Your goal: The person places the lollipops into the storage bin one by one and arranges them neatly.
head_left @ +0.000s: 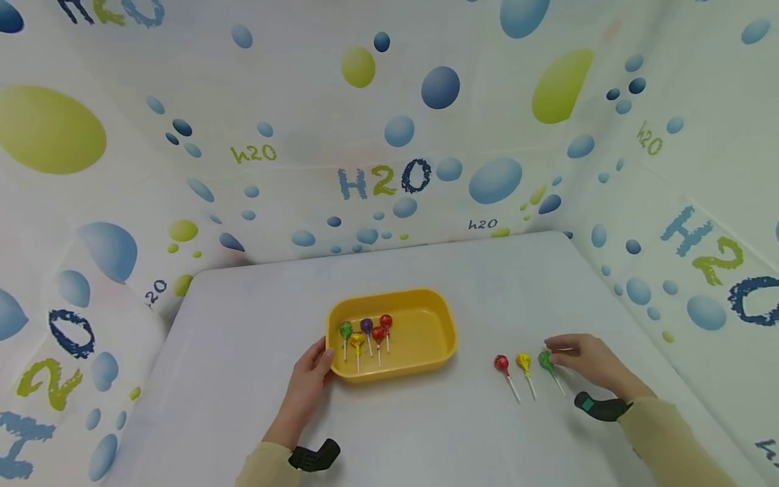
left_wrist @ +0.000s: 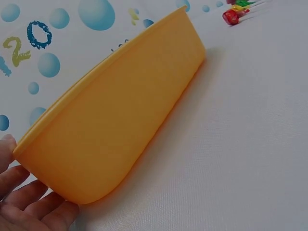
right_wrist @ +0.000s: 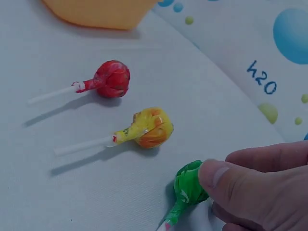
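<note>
My left hand [head_left: 310,380] holds the left end of a yellow plastic tray [head_left: 424,336], thumb on the rim and fingers against the outer wall. Inside the tray, toward its left side, lie several wrapped lollipops: a green one [head_left: 345,330], a yellow one [head_left: 357,340], a purple one [head_left: 366,325] and two red ones. To the right of the tray, my right hand [head_left: 589,360] pinches the head of a green lollipop [right_wrist: 187,185] between thumb and fingers. Beside it on the table are a yellow lollipop [right_wrist: 153,127] and a red lollipop [right_wrist: 113,79], sticks pointing toward me.
The table [head_left: 255,318] has a white cover. Behind it and along both sides hang white sheets [head_left: 304,203] printed with blue and green spots and H2O lettering. Dark bands [head_left: 313,456] sit around both wrists, over beige sleeves.
</note>
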Motion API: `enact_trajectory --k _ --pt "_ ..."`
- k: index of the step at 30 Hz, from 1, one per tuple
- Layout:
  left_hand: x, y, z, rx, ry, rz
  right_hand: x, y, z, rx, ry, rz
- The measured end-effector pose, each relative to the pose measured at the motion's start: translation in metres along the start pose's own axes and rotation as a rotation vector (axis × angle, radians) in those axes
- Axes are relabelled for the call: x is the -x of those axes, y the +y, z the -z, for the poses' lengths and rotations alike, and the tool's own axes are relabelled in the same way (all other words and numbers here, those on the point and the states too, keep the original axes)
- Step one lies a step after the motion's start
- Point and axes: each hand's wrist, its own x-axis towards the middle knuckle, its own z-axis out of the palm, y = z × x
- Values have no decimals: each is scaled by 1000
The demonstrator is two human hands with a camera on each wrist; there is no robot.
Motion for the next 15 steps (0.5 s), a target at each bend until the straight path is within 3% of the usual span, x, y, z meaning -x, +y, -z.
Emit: enact_trajectory --k 15 --pt "0 -1 0 60 -1 -4 -6 -11 -6 101 -24 -46"
